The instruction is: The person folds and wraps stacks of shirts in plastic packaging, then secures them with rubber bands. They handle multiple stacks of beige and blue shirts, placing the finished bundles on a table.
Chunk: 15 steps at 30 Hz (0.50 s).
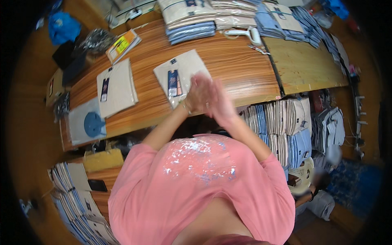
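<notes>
My left hand (197,96) and my right hand (221,104) meet palm against palm over the front edge of the table. Both are somewhat blurred, with fingers stretched out, and I see nothing held between them. Just beyond and left of them lies a folded beige garment in clear plastic (188,65), with a dark hang tag (173,83) on it; my hands overlap its near right corner in the picture. Farther left is another folded beige garment (120,83) with a dark tag. Beside it lies a clear plastic bag (77,122) with a round blue shape (94,124).
Stacks of bagged beige and blue garments (190,30) line the far edge of the wood-grain table (245,69). Near them sit a white handheld device (254,36) and a yellow-and-white packet (122,45). More folded stacks (281,122) fill a shelf below right. A person's arm (303,199) shows lower right.
</notes>
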Available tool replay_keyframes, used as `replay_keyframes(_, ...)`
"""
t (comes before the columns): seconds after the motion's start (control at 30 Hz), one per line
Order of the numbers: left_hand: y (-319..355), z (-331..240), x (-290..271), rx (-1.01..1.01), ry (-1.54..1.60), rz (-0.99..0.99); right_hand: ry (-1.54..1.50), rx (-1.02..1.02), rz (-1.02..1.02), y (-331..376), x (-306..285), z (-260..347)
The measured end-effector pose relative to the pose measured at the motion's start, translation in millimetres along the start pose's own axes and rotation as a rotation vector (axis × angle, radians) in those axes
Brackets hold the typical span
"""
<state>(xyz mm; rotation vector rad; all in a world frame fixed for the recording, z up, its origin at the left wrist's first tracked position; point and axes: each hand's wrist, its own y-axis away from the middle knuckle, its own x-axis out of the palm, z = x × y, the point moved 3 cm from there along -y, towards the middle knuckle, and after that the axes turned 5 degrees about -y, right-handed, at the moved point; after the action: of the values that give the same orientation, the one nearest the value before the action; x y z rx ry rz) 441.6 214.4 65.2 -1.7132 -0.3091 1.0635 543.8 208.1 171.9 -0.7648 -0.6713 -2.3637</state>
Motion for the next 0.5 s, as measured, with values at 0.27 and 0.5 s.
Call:
replay_keyframes(0.27, -40, -44, -6, -1.116, 1.411, -0.301, 1.169, -1.259, 0.608, -14, -21, -5)
replay_keyframes(0.5, 1, 22, -53, -0.943, 0.070, 0.148, 1.671, -0.900, -0.083, -105, -85, -32)
